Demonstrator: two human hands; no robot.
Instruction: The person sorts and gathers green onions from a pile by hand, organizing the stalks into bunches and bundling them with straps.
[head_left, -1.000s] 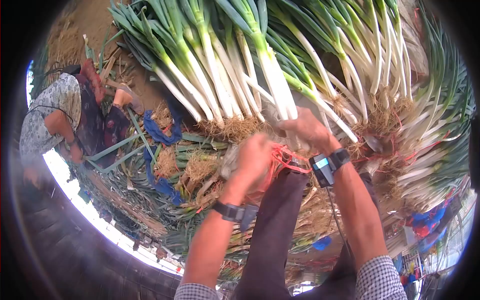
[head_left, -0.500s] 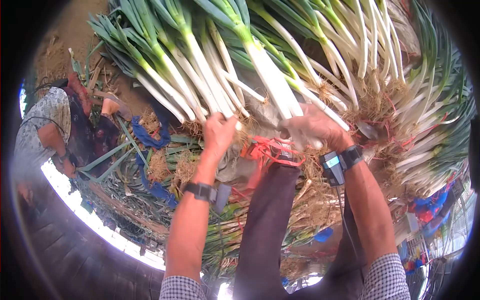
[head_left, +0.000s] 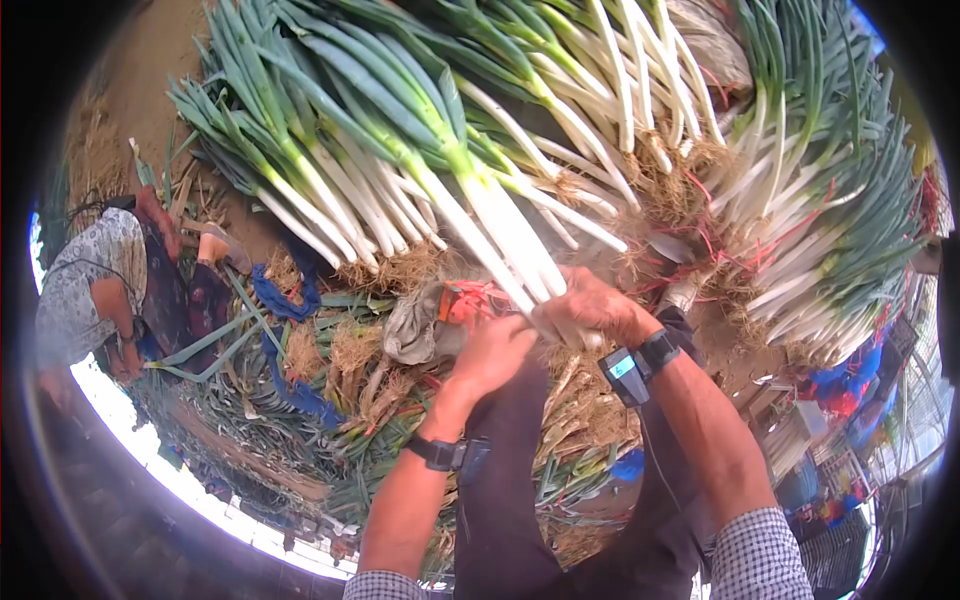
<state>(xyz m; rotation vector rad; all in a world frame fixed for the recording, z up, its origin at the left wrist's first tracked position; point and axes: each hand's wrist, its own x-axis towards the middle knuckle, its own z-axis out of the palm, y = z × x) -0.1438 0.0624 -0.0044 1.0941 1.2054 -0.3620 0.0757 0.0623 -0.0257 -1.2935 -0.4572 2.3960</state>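
Note:
My right hand (head_left: pixel 597 308) is closed round the root ends of a few long green onions (head_left: pixel 508 228). Their white stalks slant up and left to dark green leaves. Just left of those root ends is my left hand (head_left: pixel 494 352), with its fingers curled together. Whether it touches the stalks or pinches something small, I cannot tell. Red ties (head_left: pixel 468 300) show behind it over my knee. Beyond, a pile of green onions (head_left: pixel 345 205) lies with its roots toward me.
More green onions (head_left: pixel 625 75) lie at the back, and tied bundles (head_left: pixel 800 240) are stacked on the right. A grey cloth (head_left: pixel 412 328) and blue strips (head_left: pixel 285 295) lie left of my legs. Another person (head_left: pixel 95 280) sits at far left.
My left hand has left the pile's root ends and come down and right beside my right hand. My right hand, still gripping green onions, has moved slightly down and left. The view has shifted.

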